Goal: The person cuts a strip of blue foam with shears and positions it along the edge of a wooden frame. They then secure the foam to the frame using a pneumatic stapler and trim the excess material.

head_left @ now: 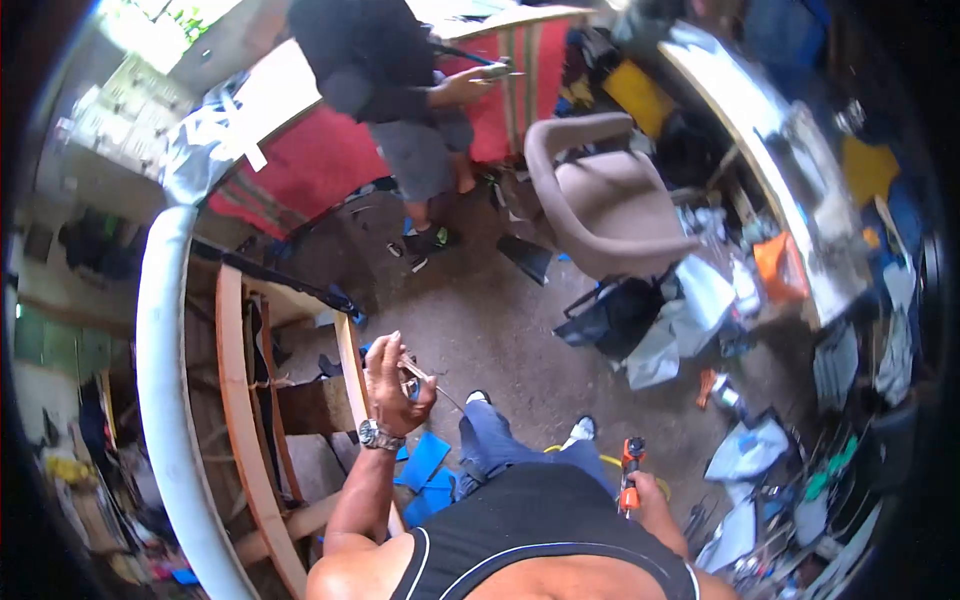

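Note:
My left hand, with a watch on its wrist, is raised beside the wooden frame. Its thumb and fingers close around a small, thin, light-coloured piece whose kind I cannot make out. Low on the right, my right hand grips an orange-and-black staple gun, held upright near my hip. A yellow hose shows behind my legs and near that hand. The frame has a white padded edge along its left side.
Another person stands at a table draped in red cloth, holding a tool. A beige armchair stands on the floor ahead. Blue pieces lie near my feet. Fabric scraps and clutter cover the right side.

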A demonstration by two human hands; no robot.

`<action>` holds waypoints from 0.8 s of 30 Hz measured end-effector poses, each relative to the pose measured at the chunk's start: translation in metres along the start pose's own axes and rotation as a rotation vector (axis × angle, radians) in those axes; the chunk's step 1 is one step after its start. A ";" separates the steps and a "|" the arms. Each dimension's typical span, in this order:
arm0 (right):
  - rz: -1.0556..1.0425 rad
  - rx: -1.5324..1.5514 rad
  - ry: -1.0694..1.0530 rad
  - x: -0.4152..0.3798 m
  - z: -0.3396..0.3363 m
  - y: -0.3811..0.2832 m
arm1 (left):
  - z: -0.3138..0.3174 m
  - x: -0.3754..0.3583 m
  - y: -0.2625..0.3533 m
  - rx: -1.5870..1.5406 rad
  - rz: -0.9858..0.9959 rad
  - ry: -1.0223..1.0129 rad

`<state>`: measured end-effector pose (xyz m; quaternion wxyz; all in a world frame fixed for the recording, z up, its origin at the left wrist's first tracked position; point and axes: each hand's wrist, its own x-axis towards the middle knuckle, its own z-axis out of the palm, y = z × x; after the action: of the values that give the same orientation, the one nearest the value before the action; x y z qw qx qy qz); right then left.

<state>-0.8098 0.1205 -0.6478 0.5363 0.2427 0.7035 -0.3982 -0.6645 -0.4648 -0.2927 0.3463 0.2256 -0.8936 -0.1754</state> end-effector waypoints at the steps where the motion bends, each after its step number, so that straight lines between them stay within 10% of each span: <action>1: -0.028 -0.236 0.049 0.000 -0.002 -0.033 | -0.003 0.000 -0.006 0.037 -0.035 0.047; 6: -0.077 -0.791 0.189 0.108 0.000 -0.089 | -0.016 0.017 -0.069 0.098 -0.179 0.135; 13: -0.160 -0.797 0.165 -0.040 0.152 -0.197 | 0.049 0.042 -0.206 -0.118 -0.171 -0.208; 18: -0.135 -0.620 0.257 -0.104 0.195 -0.208 | 0.130 0.072 -0.163 -0.199 0.256 -0.758; 24: -0.170 0.583 0.107 -0.097 0.142 -0.202 | 0.227 0.091 0.026 -0.434 0.978 -0.871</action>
<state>-0.8557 -0.1026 -0.5108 0.3711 0.3473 0.6047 -0.6132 -0.8905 -0.4551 -0.3899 0.0324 -0.3687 -0.8951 -0.2486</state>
